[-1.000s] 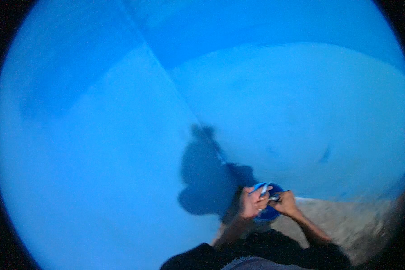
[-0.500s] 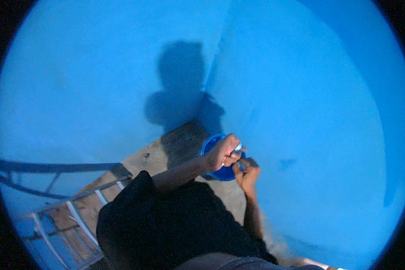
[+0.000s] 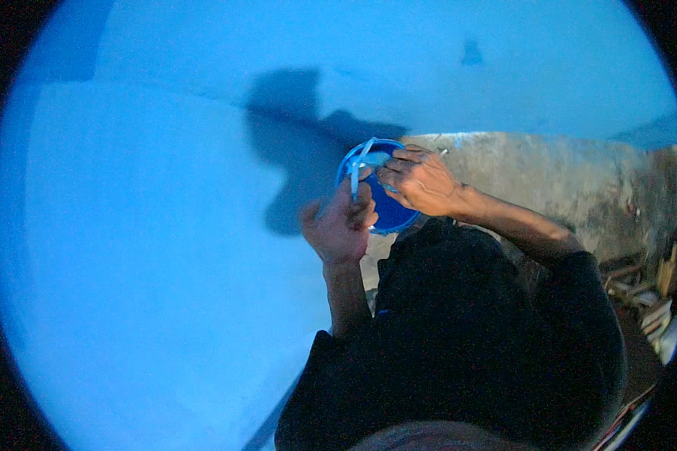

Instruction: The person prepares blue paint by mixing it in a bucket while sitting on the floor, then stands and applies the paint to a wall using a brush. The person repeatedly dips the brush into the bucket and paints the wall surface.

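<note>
In the head view, a round blue bucket (image 3: 399, 223) is in front of my body, with both hands at its mouth. My left hand (image 3: 344, 225) is at the bucket's left side, fingers curled round the lower end of a narrow pale strip (image 3: 362, 159) that stands up across the rim; its kind is unclear. My right hand (image 3: 423, 180) comes over the right rim, its fingers bent down and closed by a light blue patch (image 3: 377, 159) inside the bucket. What those fingers hold is hidden.
Bright blue walls (image 3: 165, 225) rise to the left and ahead, with my shadow on them. A worn grey-brown surface (image 3: 549, 173) extends rightward from the bucket. Loose scraps and sticks (image 3: 651, 301) lie at the far right.
My view and body have swung right; the railing at left has gone out of view. My left hand has moved to the bucket's left side, and my right hand now reaches over its mouth.
</note>
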A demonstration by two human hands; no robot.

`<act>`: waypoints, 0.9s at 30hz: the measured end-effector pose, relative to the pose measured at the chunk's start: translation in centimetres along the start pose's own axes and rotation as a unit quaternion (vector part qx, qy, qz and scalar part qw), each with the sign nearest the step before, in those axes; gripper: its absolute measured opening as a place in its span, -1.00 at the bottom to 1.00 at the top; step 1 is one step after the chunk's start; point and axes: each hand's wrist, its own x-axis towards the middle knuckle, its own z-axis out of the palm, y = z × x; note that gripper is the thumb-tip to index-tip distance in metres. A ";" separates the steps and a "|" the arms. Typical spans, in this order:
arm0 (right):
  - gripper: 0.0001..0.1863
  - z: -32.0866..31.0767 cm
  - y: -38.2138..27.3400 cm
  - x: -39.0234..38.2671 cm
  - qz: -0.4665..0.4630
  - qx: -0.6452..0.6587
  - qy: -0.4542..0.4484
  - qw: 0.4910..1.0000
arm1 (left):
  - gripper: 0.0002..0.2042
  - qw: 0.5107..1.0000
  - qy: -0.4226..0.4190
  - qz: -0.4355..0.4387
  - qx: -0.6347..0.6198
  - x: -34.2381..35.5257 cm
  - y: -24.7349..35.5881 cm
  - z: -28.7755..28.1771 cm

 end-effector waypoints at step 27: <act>-0.69 -0.2 2.2 -1.1 0.027 0.029 0.038 0.999 | -0.09 0.920 -0.292 -0.098 -0.242 3.3 0.2 -1.7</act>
